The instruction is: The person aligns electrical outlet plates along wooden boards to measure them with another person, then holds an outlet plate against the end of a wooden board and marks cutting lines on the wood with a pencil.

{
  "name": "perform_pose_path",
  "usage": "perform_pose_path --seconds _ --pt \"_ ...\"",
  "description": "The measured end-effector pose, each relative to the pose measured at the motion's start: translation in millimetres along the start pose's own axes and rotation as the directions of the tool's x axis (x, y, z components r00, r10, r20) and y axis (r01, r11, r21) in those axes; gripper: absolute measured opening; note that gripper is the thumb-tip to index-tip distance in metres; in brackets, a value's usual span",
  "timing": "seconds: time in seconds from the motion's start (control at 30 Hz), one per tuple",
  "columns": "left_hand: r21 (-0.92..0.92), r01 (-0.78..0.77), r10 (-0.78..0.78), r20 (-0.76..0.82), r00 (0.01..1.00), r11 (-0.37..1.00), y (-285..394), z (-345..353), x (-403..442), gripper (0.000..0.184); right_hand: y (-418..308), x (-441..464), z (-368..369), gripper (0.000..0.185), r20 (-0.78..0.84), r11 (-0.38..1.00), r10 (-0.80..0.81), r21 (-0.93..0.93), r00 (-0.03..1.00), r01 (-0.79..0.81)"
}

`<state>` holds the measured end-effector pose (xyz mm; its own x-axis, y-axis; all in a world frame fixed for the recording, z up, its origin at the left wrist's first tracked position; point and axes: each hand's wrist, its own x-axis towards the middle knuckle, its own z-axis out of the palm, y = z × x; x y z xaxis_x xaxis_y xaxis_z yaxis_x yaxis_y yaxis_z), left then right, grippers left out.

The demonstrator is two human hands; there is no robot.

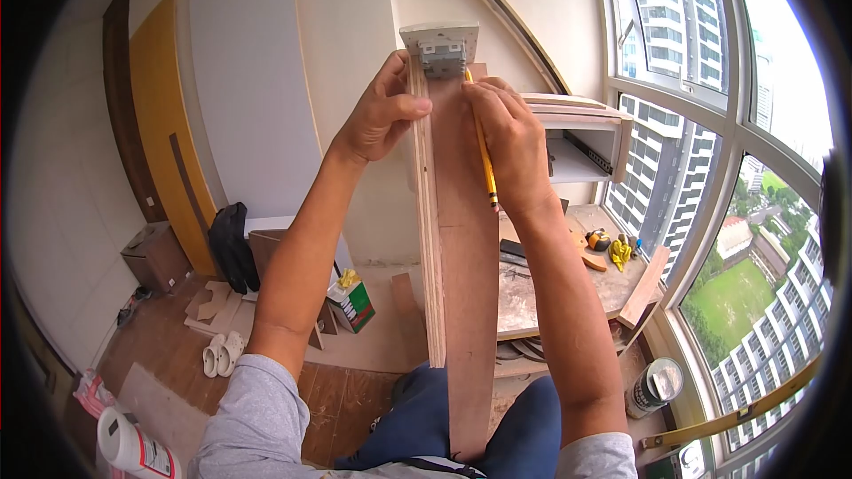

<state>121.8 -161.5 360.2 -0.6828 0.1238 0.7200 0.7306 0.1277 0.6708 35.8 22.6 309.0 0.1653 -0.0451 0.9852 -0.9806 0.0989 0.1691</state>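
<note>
A long brown board point(467, 239) stretches away from my lap, with a pale layered plywood edge point(428, 231) along its left side. At its far end sits an electrical socket point(443, 55), its white plate up and its grey back housing toward me. My left hand point(386, 111) is closed on the plywood edge, thumb on the near side, fingertips close to the socket plate. Pinched in my right hand point(510, 137) is a yellow pencil point(485, 155), its tip up beside the socket's housing and its eraser end down. The pencil's tip touches or nearly touches the board.
Right of me, a low worktop point(524, 293) carries a tape measure point(599, 239), yellow gloves point(620, 251) and wood offcuts. Behind it are an open drawer unit point(577, 155) and tall windows. A paint can point(655, 388), white bucket point(133, 443) and white clogs point(224, 353) stand on the floor.
</note>
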Motion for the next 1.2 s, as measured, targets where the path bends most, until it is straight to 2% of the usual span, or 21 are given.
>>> perform_pose_path --seconds 0.33,0.57,0.67,0.93,1.2 --pt "-0.022 -0.033 0.034 0.015 0.999 0.999 1.4 0.2 -2.2 0.072 -4.1 -1.0 0.6 0.032 -0.045 1.000 -0.016 -0.008 0.999 0.016" --pt "-0.028 -0.033 0.032 -0.007 0.999 0.999 0.9 1.8 -3.3 0.072 -6.2 2.2 0.6 0.033 -0.011 1.000 0.014 0.011 1.000 -0.014" --pt "-0.011 -0.022 0.022 -0.008 1.000 1.000 1.7 1.7 -3.3 0.072 -5.5 0.4 1.8 0.033 -0.020 0.998 -0.010 -0.067 1.000 0.009" --pt "-0.018 -0.016 0.016 -0.009 1.000 1.000 2.5 2.9 -5.4 0.072 -1.2 -2.7 -0.4 0.030 -0.048 0.999 0.001 0.045 0.999 0.001" --pt "-0.019 -0.010 0.010 0.003 1.000 1.000 1.1 1.7 -5.1 0.073 -3.3 -1.4 1.9 0.030 -0.063 1.000 -0.024 -0.005 0.998 0.024"
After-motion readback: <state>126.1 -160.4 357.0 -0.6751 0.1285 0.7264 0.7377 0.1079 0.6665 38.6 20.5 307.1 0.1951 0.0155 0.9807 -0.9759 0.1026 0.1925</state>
